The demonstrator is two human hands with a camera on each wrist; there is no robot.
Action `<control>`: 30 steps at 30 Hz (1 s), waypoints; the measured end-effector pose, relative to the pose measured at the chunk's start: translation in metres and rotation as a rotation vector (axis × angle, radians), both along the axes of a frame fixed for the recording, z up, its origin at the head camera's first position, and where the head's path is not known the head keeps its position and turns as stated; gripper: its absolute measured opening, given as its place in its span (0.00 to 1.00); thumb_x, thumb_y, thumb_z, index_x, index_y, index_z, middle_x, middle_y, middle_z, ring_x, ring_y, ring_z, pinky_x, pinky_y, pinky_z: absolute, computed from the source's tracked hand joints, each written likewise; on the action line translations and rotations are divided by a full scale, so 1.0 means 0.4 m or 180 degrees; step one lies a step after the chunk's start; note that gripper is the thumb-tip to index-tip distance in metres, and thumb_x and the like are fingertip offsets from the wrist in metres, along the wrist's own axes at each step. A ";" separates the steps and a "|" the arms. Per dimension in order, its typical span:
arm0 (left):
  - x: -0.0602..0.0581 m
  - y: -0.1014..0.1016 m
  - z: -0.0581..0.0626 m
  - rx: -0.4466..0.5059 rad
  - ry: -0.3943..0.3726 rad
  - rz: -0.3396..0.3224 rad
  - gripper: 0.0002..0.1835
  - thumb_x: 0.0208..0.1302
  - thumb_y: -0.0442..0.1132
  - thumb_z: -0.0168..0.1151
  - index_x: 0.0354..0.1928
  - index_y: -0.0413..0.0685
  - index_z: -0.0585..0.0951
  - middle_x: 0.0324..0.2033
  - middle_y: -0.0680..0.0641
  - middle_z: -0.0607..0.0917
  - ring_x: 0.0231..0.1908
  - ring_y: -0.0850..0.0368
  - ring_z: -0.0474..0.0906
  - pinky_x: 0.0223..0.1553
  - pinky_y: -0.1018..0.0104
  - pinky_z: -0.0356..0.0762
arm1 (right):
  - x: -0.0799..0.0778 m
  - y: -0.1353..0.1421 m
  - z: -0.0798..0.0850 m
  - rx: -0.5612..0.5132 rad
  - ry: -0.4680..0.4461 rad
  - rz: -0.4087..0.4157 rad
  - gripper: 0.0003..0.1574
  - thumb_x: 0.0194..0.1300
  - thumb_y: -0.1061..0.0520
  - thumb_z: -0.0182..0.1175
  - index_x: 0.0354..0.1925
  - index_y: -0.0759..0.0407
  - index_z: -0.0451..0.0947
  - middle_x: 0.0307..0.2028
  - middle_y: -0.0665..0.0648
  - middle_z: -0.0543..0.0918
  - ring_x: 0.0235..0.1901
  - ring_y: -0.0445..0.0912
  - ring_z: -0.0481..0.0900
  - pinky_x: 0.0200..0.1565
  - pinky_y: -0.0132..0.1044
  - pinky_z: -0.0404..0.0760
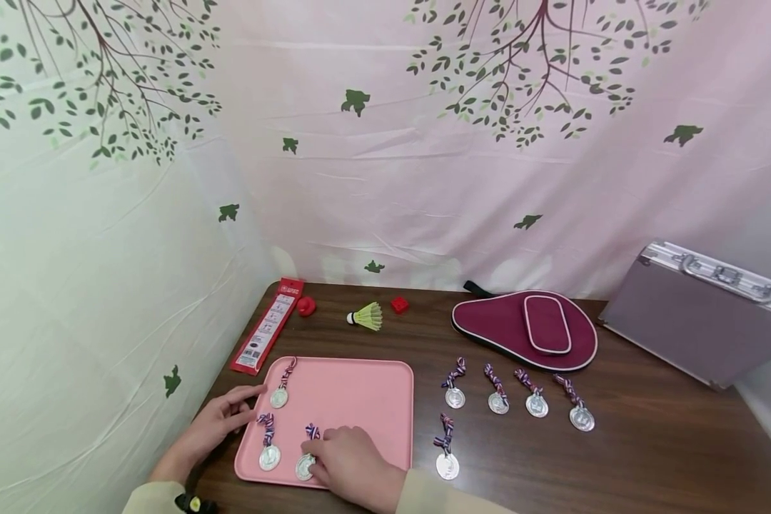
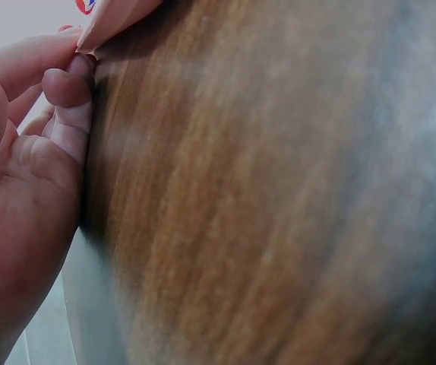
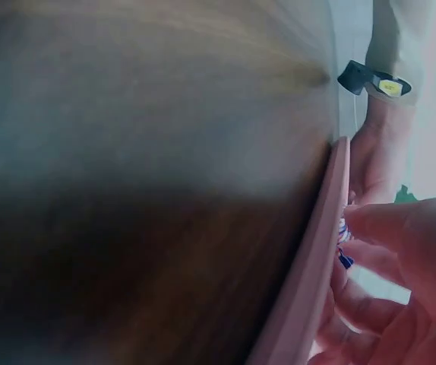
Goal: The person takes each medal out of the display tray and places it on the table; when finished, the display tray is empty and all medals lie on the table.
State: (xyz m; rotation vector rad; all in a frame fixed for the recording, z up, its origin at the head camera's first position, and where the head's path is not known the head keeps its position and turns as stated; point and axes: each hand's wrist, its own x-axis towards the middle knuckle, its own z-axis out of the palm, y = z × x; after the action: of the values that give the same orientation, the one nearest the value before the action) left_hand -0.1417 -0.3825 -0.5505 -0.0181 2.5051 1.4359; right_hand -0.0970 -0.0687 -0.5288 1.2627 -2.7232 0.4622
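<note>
My left hand is at the left rim of the pink tray; its thumb and fingers pinch the tray's edge. My right hand reaches over the front of the tray, thumb and forefinger on the knotted striped ribbon of a silver medal. That medal lies inside the tray near its front rim. To its left is a second medal, with a third medal behind it in the back left corner. Part of the held ribbon is hidden by my fingers.
Several more medals with knotted ribbons lie on the brown table right of the tray. Behind are a red package, a red rubber duck, a yellow shuttlecock, a red block, a maroon paddle case and a grey metal case.
</note>
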 end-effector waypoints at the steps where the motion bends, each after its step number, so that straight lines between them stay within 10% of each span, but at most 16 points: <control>1: 0.000 0.000 0.000 -0.0001 0.0000 -0.0003 0.25 0.60 0.45 0.66 0.61 0.63 0.75 0.55 0.49 0.73 0.36 0.49 0.75 0.31 0.66 0.74 | 0.001 -0.004 -0.002 0.0054 -0.0043 -0.0042 0.15 0.60 0.43 0.63 0.47 0.37 0.81 0.27 0.42 0.78 0.24 0.37 0.73 0.23 0.32 0.64; 16: -0.002 0.001 -0.002 0.0013 -0.0023 0.0019 0.25 0.60 0.46 0.65 0.61 0.63 0.76 0.56 0.49 0.73 0.36 0.49 0.74 0.32 0.65 0.73 | 0.006 -0.026 -0.003 0.0248 -0.0273 -0.0168 0.16 0.56 0.41 0.67 0.45 0.37 0.79 0.31 0.43 0.74 0.28 0.36 0.71 0.26 0.34 0.67; 30: 0.002 0.004 0.004 0.0021 0.0001 -0.0002 0.25 0.61 0.44 0.64 0.61 0.61 0.75 0.56 0.48 0.73 0.37 0.50 0.74 0.32 0.65 0.73 | -0.007 -0.009 -0.005 -0.0551 -0.1215 0.0166 0.21 0.60 0.58 0.65 0.50 0.41 0.80 0.34 0.39 0.72 0.28 0.29 0.67 0.31 0.21 0.68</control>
State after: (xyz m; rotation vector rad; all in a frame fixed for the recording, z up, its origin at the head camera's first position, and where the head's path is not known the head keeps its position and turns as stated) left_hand -0.1409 -0.3807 -0.5489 -0.0160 2.5005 1.4440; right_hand -0.0998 -0.0721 -0.5308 1.3174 -2.8676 1.0169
